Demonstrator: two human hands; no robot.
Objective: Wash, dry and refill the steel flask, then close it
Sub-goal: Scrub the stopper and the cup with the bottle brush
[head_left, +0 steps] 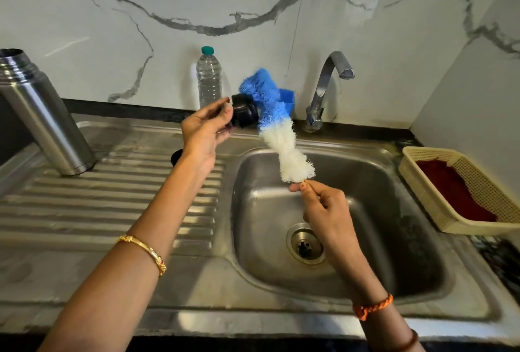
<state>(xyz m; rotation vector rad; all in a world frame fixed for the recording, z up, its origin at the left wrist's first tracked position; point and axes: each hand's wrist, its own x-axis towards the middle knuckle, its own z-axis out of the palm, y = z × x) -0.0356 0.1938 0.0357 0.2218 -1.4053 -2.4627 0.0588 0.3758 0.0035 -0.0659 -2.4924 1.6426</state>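
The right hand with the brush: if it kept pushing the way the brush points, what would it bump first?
Probably the black flask cap held by the left hand. The right hand aims the bottle brush up and away, and its blue bristles already seem to touch the cap, though depth is hard to judge.

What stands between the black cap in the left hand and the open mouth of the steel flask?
Nothing visible. The left hand holds the black cap above the drainboard; the steel flask stands open to its left, with only bare space between.
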